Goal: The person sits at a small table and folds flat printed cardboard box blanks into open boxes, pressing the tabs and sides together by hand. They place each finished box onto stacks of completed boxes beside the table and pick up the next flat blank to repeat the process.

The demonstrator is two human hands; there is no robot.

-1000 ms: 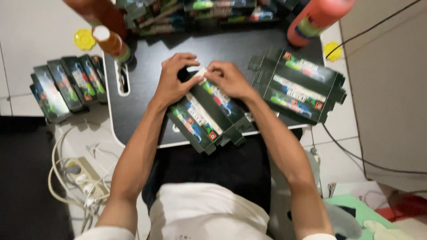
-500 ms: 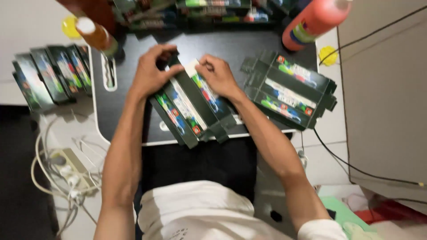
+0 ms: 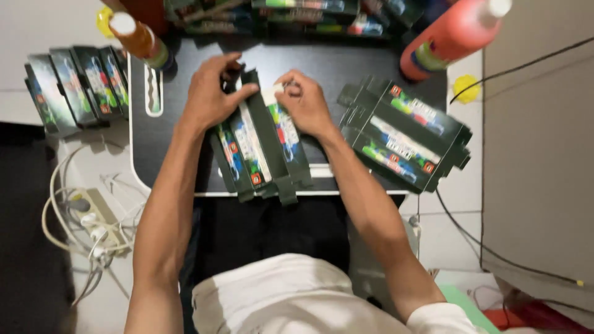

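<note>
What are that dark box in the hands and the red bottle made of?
The box looks like thin printed cardboard: flat panels, crisp fold lines, slight gloss. The red bottle seems to be smooth plastic, with a soft sheen and a white cap.

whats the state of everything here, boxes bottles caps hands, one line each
left hand: pressing on the far end of the carton
right hand: pinching the carton's far end
carton: flat, unfolded, flaps loose
stack of flat cartons: lying flat, untouched
row of folded boxes: standing on edge, side by side
orange bottle: cap off
red bottle: cannot tell if capped
yellow cap: off, lying loose
power strip: cables plugged in
</note>
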